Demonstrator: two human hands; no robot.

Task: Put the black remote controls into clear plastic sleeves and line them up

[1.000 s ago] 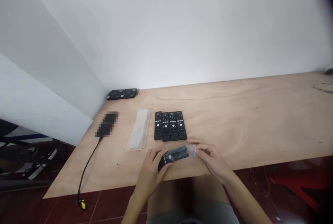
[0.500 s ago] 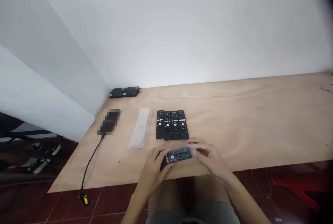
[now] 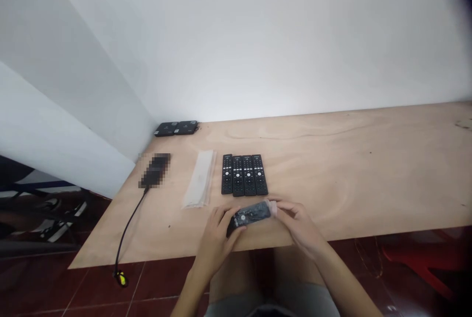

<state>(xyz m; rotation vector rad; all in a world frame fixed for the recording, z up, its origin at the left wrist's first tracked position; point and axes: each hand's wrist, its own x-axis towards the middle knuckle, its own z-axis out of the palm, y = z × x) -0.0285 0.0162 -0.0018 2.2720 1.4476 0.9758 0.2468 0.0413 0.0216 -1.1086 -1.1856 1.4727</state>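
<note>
Holding a black remote control (image 3: 250, 215) across both hands, I have it just above the near edge of the plywood table (image 3: 350, 174), in the lower middle of the head view, its left end lower than its right. My left hand (image 3: 217, 236) is closed over that left end, fingers curled across the buttons. My right hand (image 3: 298, 223) is narrowly pinched around the other end, where a clear plastic sleeve (image 3: 272, 208) covers the remote. Just beyond my hands, four black remote controls (image 3: 244, 174) lie side by side in a tight row, close to the remote I hold but not touching it. Left of that row lies a flat stack of clear plastic sleeves (image 3: 199, 179). Farther left, a dark object (image 3: 155, 170) is blurred too heavily to identify, and its black cable (image 3: 129, 228) runs over the table edge to a yellow tip (image 3: 121, 278) above the red tile floor (image 3: 162, 282). Two flat black boxes (image 3: 176, 128) sit in the far corner where the white walls (image 3: 258, 37) meet. A red stool (image 3: 416, 258) stands on the floor at lower right.
</note>
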